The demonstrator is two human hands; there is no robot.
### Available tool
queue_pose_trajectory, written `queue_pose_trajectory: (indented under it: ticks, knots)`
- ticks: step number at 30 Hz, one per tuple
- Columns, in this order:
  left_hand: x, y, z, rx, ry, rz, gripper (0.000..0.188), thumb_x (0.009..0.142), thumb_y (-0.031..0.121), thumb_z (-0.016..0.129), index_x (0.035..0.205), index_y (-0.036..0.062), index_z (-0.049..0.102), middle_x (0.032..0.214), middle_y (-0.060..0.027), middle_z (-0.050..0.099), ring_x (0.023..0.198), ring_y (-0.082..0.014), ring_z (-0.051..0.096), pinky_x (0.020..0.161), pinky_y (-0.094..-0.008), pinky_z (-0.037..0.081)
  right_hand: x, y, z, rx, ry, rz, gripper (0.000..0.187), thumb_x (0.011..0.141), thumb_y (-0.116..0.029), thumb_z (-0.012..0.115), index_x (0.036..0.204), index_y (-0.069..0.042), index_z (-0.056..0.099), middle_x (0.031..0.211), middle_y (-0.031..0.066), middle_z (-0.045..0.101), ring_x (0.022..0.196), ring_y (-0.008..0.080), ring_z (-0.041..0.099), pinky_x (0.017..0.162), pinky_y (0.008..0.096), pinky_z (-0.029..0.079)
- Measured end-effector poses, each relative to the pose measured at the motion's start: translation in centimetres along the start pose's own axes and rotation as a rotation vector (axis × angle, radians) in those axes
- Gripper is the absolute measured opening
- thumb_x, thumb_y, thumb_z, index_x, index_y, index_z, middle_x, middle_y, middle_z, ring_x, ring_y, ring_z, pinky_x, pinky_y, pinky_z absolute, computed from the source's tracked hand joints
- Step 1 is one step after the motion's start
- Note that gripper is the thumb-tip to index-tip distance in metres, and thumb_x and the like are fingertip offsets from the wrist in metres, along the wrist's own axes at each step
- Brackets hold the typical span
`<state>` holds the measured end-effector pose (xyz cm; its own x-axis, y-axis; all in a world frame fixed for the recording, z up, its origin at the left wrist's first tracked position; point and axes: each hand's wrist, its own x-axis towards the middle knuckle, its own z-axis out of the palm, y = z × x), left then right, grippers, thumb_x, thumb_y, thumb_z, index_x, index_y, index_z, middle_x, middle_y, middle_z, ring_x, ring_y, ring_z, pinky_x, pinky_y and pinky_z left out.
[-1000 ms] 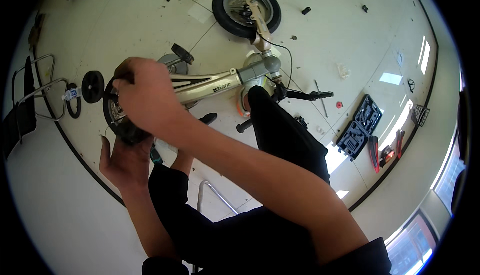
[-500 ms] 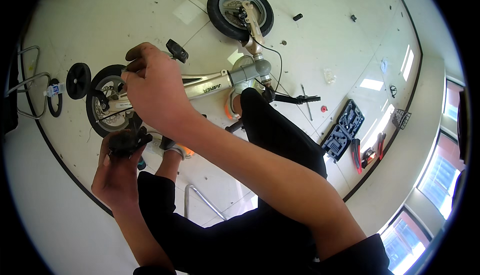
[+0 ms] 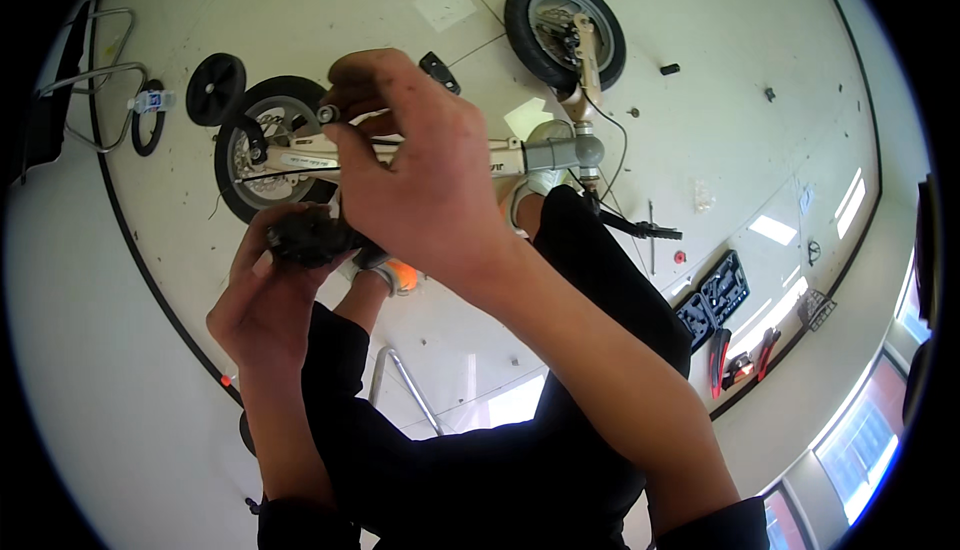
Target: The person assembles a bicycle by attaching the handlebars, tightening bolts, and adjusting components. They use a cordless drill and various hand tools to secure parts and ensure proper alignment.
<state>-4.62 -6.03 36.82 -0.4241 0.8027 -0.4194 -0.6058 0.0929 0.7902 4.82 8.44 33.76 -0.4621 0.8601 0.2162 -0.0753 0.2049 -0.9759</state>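
Observation:
My left hand [image 3: 262, 295] is closed around a dark, chunky part [image 3: 305, 237], whose exact kind I cannot make out. Just above it, my right hand [image 3: 425, 175] pinches a small round metal ring-like piece [image 3: 328, 114] between thumb and fingers. Beyond both hands a small bicycle lies on the floor, its cream frame [image 3: 508, 157] partly covered by my right hand. Its rear wheel [image 3: 240, 185] lies past the left hand, and the front wheel [image 3: 512, 25] is at the far middle. A black pedal [image 3: 440, 72] shows beyond my right knuckles.
A black training wheel [image 3: 216, 90] and a bottle [image 3: 152, 102] lie at the left beside a metal-framed chair [image 3: 105, 70]. An open tool case [image 3: 724, 288] and red-handled pliers [image 3: 718, 362] are at the right. Small loose parts dot the floor; my legs straddle a metal tube [image 3: 412, 390].
The view has shifted, so the floor things appear further right. My right hand has turned, and the small metal piece in its fingertips now shows plainly. The left hand still holds the dark part.

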Motion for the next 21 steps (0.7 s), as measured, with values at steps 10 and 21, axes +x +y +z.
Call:
queue_pose_trajectory:
  ticks: [10,21]
  knots:
    - [0.2,0.3,-0.5,-0.018,0.042,-0.013,0.056,0.080,0.026,0.046,0.124,-0.0088,0.042,0.122,-0.0240,0.050,0.117,-0.0351,0.051,0.104,-0.0512,0.034,-0.5,-0.7,0.2,0.053,-0.065,-0.025,0.032,0.075,0.011,0.058,0.105,0.000,0.055,0.093,0.0105,0.066,0.088,0.0189,0.069,0.077,0.0280,0.056]
    - [0.2,-0.4,-0.7,-0.031,0.044,-0.016,0.056,0.083,0.025,0.046,0.127,-0.0089,0.039,0.124,-0.0223,0.050,0.116,-0.0299,0.050,0.101,-0.0441,0.036,-1.1,-0.4,0.1,0.002,-0.073,-0.066,0.025,0.076,0.007,0.058,0.100,0.002,0.057,0.087,0.0140,0.059,0.073,0.0324,0.062,0.062,0.0369,0.050]
